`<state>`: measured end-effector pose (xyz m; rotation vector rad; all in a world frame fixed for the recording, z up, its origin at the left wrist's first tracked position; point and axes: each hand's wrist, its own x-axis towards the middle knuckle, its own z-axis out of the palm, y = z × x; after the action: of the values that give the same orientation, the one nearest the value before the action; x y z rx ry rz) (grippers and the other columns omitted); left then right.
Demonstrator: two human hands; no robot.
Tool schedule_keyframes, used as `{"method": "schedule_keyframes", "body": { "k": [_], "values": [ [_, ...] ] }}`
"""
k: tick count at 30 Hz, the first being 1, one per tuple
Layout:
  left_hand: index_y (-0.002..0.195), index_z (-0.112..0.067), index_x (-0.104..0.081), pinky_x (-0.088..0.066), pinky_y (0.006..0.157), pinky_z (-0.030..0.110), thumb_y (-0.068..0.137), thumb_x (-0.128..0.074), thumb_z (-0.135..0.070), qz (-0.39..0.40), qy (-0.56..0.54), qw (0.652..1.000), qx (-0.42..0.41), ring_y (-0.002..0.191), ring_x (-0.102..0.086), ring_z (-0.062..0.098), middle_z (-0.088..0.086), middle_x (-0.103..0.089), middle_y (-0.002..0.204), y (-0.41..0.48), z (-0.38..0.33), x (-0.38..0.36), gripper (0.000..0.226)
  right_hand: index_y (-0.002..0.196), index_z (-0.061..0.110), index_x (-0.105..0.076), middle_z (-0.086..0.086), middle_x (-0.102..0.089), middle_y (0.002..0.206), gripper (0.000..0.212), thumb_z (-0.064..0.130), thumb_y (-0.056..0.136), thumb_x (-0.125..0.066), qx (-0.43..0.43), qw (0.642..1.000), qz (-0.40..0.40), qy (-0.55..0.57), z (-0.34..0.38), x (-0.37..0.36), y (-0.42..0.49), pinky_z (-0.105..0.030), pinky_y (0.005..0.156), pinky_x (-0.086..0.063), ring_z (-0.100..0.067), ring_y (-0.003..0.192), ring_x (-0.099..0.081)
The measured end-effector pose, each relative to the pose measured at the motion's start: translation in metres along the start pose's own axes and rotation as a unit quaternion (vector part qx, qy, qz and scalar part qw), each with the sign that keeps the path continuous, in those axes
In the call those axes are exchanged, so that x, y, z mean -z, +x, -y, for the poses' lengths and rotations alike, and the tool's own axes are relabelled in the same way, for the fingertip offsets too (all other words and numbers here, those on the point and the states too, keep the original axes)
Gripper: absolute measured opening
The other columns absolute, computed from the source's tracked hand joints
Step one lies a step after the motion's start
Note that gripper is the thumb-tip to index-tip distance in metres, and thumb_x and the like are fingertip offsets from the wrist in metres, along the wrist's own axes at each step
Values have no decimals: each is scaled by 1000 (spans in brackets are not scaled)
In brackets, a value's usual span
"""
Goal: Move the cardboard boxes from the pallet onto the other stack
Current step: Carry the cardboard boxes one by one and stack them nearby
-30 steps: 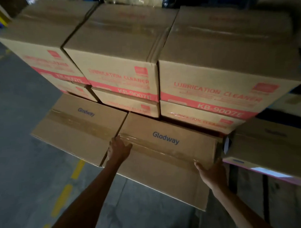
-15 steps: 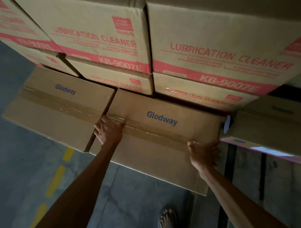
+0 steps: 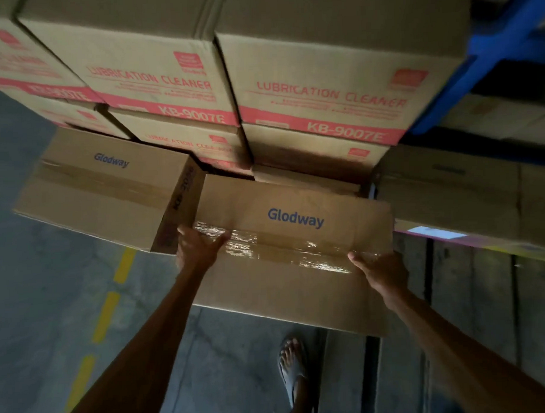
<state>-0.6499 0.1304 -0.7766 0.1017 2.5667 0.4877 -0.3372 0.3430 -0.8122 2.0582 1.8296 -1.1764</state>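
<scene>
A brown taped "Glodway" box (image 3: 285, 252) sits in front of me, pulled forward out of the row. My left hand (image 3: 198, 249) grips its left top edge, thumb lying on the shiny tape. My right hand (image 3: 380, 270) holds the right top edge, fingers wrapped over the side. A second "Glodway" box (image 3: 103, 187) stays in line to the left, its end face now showing. Behind them rise stacked "Lubrication Cleaner KB-9007E" boxes (image 3: 319, 90) with red bands.
More brown boxes (image 3: 456, 187) lie to the right on a wooden pallet (image 3: 472, 295). A blue rack frame (image 3: 500, 53) stands at the upper right. Grey concrete floor with a dashed yellow line (image 3: 105, 314) spreads on the left. My sandalled foot (image 3: 294, 369) stands below the box.
The held Glodway box has slid out toward me, away from its neighbour, exposing the neighbour's end face. Both hands kept their grip, and my view moved closer and lower.
</scene>
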Motion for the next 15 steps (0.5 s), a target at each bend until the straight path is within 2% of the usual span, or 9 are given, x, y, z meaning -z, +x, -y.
{"method": "schedule_keyframes", "body": {
  "k": [2,4,5,7,8,9,11,14,15],
  "values": [
    [149,6,-8,-38,108,53,62,-73,-70,26,-11,1000,-11,137,-36,42,28,-31,151,-45,-14,-5,132,114,12,-63,-4,-72,107,126,103,29,-49,-17,1000,-19,-3,-32,42,-13,-28,77,-53,-25,98,-69],
    [150,4,-6,-35,110,53,59,-72,-73,57,-25,998,-27,140,-32,41,26,-26,154,-100,-44,-9,136,116,11,-64,-8,-70,114,129,102,25,-51,-34,998,-52,6,-67,102,-26,-34,88,-53,-26,106,-67],
    [149,3,-12,-38,108,54,57,-73,-75,66,-33,996,-41,137,-36,41,26,-31,151,-122,-57,-13,134,117,10,-64,-11,-69,117,128,100,26,-53,-42,997,-63,8,-64,137,-52,-37,92,-52,-28,110,-66],
    [142,-1,-29,-44,100,54,54,-70,-81,77,-31,993,-88,127,-47,42,24,-44,140,-174,-94,-24,126,123,7,-61,-16,-64,126,113,89,44,-65,-52,995,-82,27,-79,207,-77,-40,98,-48,-32,116,-61],
    [142,-2,-30,-44,100,54,55,-67,-83,80,-30,991,-100,126,-48,42,24,-45,139,-193,-108,-29,125,125,7,-61,-16,-63,128,103,81,53,-71,-53,995,-83,30,-86,228,-80,-40,98,-47,-32,118,-60],
    [144,-1,-26,-43,101,54,57,-67,-82,85,-30,990,-106,127,-47,42,24,-43,141,-213,-128,-37,126,122,9,-63,-13,-65,126,99,80,53,-73,-47,994,-93,44,-98,254,-80,-39,97,-47,-31,116,-62],
    [144,1,-18,-41,104,54,60,-69,-77,91,-25,987,-127,129,-44,42,25,-39,143,-254,-170,-59,125,114,14,-69,-5,-71,116,106,88,38,-71,-49,985,-139,85,-131,304,-72,-37,93,-51,-25,109,-66],
    [136,1,-27,-44,100,51,56,-73,-75,107,-48,981,-153,124,-48,41,23,-47,133,-299,-225,-106,119,107,15,-70,-2,-73,105,74,63,53,-86,-76,976,-167,122,-177,368,-50,-29,83,-49,-22,104,-68],
    [133,-1,-31,-46,98,51,52,-72,-78,100,-54,980,-161,121,-51,41,22,-50,129,-310,-240,-127,120,104,17,-71,1,-74,100,70,64,54,-85,-77,972,-176,132,-197,386,-35,-26,79,-48,-18,100,-69]
  ]
}}
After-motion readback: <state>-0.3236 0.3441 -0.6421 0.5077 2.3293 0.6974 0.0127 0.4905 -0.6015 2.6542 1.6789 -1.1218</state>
